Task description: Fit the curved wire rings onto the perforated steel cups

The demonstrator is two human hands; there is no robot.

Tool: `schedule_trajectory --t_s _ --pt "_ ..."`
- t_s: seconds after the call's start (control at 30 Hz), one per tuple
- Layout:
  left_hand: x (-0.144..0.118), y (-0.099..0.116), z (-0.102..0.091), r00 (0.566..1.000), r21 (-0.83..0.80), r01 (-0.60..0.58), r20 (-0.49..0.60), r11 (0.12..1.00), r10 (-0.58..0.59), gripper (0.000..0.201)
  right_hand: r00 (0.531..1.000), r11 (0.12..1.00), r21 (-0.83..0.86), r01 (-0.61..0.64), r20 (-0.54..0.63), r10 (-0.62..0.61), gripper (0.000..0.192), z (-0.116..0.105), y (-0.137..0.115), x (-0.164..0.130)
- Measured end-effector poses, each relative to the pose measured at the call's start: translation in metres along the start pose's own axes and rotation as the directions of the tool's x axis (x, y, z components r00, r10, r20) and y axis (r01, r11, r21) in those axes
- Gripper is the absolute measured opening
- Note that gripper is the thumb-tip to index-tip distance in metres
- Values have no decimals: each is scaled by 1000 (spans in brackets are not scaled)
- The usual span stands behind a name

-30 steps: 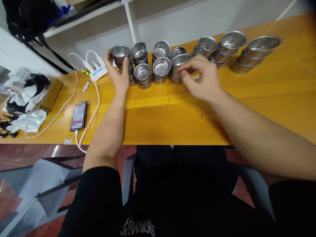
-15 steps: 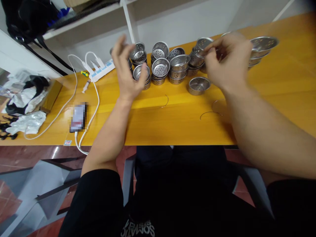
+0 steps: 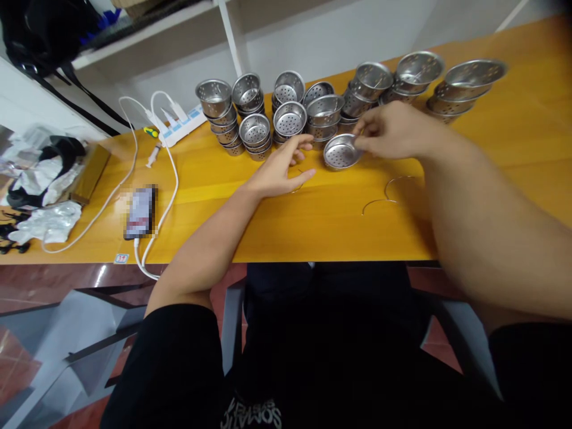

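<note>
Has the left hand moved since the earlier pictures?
Yes. Judged against the white power strip, the left hand has moved right and toward the desk's front edge, away from the leftmost cup stack.

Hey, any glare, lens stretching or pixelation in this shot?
Head view: a bright glint on the red floor at lower left; head view: the rightmost cup stack looks stretched sideways; same head view: the phone is pixelated.
</note>
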State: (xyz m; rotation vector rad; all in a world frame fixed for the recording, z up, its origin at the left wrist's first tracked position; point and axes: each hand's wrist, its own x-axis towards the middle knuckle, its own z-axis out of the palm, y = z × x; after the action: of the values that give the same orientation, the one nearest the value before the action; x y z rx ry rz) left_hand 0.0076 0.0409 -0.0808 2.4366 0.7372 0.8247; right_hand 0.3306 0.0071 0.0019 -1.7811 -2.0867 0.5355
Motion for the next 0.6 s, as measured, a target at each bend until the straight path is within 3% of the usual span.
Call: schedule_trajectory --t_s 0.13,0.3,0.37,0.43,0.53,0.6 --pt "5 -15 8 998 47 -60 14 997 59 116 980 979 124 161 -135 -145 10 25 -31 -12" --pt "11 -23 10 989 75 -86 -110 993 94 112 972 909 348 229 -140 -192 12 45 -47 -15" --pt "11 -24 6 973 81 -66 -215 994 82 109 976 880 421 220 -101 -195 11 45 -42 -13" --pt "11 -26 1 954 77 -40 -294 996 61 109 954 872 404 277 -9 -299 12 45 -35 -11" --pt "11 -31 -3 943 50 -12 -331 999 28 111 854 861 253 441 176 -489 22 52 -33 -9" --pt "11 -35 -3 945 37 -1 -327 999 13 113 817 856 104 506 262 -514 22 58 -39 -8"
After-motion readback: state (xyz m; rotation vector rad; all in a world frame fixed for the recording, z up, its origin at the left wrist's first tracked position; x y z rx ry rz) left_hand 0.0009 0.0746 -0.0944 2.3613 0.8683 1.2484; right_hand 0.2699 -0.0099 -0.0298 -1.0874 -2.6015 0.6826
